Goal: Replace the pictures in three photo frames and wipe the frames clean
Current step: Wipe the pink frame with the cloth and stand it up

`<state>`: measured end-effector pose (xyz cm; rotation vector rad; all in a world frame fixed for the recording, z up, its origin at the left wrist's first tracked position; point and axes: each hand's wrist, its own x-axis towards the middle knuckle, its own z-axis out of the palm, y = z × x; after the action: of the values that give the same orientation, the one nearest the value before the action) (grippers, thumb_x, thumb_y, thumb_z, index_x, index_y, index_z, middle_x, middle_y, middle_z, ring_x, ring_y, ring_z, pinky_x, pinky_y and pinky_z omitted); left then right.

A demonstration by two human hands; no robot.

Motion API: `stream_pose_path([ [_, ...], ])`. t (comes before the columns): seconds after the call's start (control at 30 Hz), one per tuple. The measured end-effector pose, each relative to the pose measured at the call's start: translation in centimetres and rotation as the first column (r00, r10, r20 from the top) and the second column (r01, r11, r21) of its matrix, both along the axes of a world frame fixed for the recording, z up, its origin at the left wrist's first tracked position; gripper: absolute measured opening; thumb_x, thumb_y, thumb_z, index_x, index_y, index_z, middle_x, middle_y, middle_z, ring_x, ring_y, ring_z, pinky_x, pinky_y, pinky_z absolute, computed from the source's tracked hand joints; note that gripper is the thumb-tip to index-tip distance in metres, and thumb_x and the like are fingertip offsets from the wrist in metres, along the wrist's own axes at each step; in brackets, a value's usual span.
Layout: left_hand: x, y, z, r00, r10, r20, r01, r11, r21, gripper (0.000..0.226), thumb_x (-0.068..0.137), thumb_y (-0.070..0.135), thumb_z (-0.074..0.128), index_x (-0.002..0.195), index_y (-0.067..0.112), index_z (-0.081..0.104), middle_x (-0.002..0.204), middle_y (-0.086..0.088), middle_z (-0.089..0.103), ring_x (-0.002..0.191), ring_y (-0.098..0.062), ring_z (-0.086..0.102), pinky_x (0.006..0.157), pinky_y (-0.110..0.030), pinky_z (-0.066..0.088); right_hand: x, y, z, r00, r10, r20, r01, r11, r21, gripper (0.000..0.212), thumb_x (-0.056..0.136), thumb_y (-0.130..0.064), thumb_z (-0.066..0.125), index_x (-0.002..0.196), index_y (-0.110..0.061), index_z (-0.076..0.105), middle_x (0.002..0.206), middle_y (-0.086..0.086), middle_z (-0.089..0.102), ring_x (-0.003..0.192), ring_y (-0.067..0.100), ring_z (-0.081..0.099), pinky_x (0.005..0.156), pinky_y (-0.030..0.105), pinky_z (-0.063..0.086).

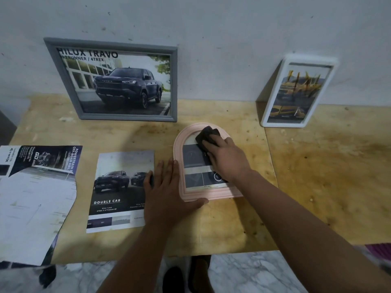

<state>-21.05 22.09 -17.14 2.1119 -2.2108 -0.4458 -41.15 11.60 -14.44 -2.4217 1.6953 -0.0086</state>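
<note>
Plywood counter (232, 225) against a grey wall carries my work. At centre, the pink arched frame (177, 157) lies flat. My right hand (227, 160) presses a dark cloth (206, 135) on its glass at 12 o'clock, fingers curled over the cloth. My left hand (167, 193) lies flat, fingers spread, bracing the frame's 9 o'clock edge. Grey frame (124, 81) and white frame (296, 94) lean on the wall.

Both forearms are bare, no sleeves, rings or watch visible.
</note>
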Motion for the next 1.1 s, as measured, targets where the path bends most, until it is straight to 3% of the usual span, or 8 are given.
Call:
stream_pose_path([
  [0.2,0.1,0.1,0.0,1.000,-0.005,-0.006,0.004,1.000,-0.026,0.136,0.064,0.106,0.024,0.160,0.011,0.017,0.169,-0.008,0.016,0.156,-0.027,0.006,0.122,-0.057,0.010,-1.1,2.5,1.0,0.999,-0.027,-0.045,0.029,0.999,0.034,0.046,0.098,-0.025,0.055,0.144,-0.027,0.055,0.148,-0.001,0.052,0.114,0.031,0.051,0.079,0.039,0.050],
  [0.6,0.0,0.2,-0.2,1.000,-0.015,0.007,0.015,0.999,-0.048,0.130,0.066,0.101,0.031,0.157,0.008,0.028,0.164,-0.010,0.029,0.154,-0.031,0.019,0.119,-0.059,0.017,1.6,9.4,3.9,0.999,-0.033,-0.013,0.035,0.989,0.144,0.033,0.091,-0.036,0.059,0.121,-0.029,0.068,0.115,-0.003,0.062,0.108,0.024,0.059,0.074,0.031,0.043],
  [0.7,-0.1,0.2,-0.1,1.000,-0.012,0.011,0.012,0.997,-0.077,0.129,0.068,0.101,0.023,0.157,0.008,0.029,0.164,-0.010,0.030,0.153,-0.031,0.021,0.119,-0.057,0.015,2.4,8.5,3.7,0.996,-0.015,0.087,-0.004,0.975,0.221,0.033,0.091,-0.026,0.058,0.121,-0.029,0.070,0.114,-0.003,0.062,0.102,0.026,0.062,0.069,0.029,0.038],
  [0.77,-0.1,0.1,-0.2,1.000,-0.017,0.007,0.017,0.997,-0.077,0.129,0.069,0.100,0.018,0.157,0.008,0.030,0.164,-0.010,0.030,0.154,-0.031,0.021,0.119,-0.058,0.016,3.0,7.7,3.8,0.980,-0.017,0.200,-0.051,0.942,0.331,0.031,0.096,-0.021,0.054,0.120,-0.025,0.072,0.115,0.000,0.064,0.104,0.024,0.063,0.076,0.033,0.047],
  [0.83,0.0,0.1,-0.2,1.000,-0.020,0.003,0.020,0.998,-0.064,0.131,0.066,0.103,0.019,0.157,0.008,0.029,0.165,-0.010,0.028,0.154,-0.031,0.018,0.119,-0.058,0.016,3.1,6.6,4.5,0.943,-0.093,0.319,-0.064,0.891,0.449,0.030,0.098,-0.015,0.053,0.120,-0.020,0.073,0.120,0.001,0.070,0.109,0.019,0.063,0.089,0.030,0.047],
  [0.93,0.1,0.1,-0.2,1.000,-0.023,0.015,0.024,0.999,-0.027,0.135,0.063,0.105,0.025,0.159,0.010,0.022,0.167,-0.009,0.021,0.156,-0.030,0.010,0.121,-0.058,0.013,1.3,5.2,5.7,0.878,-0.254,0.407,0.053,0.894,0.445,0.030,0.100,-0.015,0.054,0.122,-0.023,0.073,0.123,0.000,0.072,0.110,0.019,0.064,0.089,0.027,0.047],
  [1.0,0.1,0.1,-0.2,1.000,-0.020,0.019,0.020,1.000,-0.019,0.136,0.062,0.106,0.025,0.160,0.010,0.019,0.168,-0.009,0.018,0.156,-0.030,0.008,0.121,-0.058,0.011,-0.6,4.6,6.3,0.905,-0.288,0.314,0.166,0.917,0.363,0.030,0.100,-0.023,0.053,0.124,-0.028,0.071,0.123,-0.001,0.071,0.105,0.021,0.065,0.087,0.033,0.051],
  [1.1,0.1,0.1,-0.2,1.000,-0.013,0.019,0.013,0.999,-0.031,0.137,0.061,0.106,0.026,0.159,0.011,0.019,0.167,-0.009,0.020,0.156,-0.030,0.009,0.121,-0.058,0.011,-1.8,4.9,7.0,0.983,-0.186,-0.005,0.179,0.938,0.295,0.029,0.097,-0.031,0.052,0.120,-0.027,0.069,0.118,0.001,0.069,0.098,0.026,0.064,0.080,0.041,0.055],
])
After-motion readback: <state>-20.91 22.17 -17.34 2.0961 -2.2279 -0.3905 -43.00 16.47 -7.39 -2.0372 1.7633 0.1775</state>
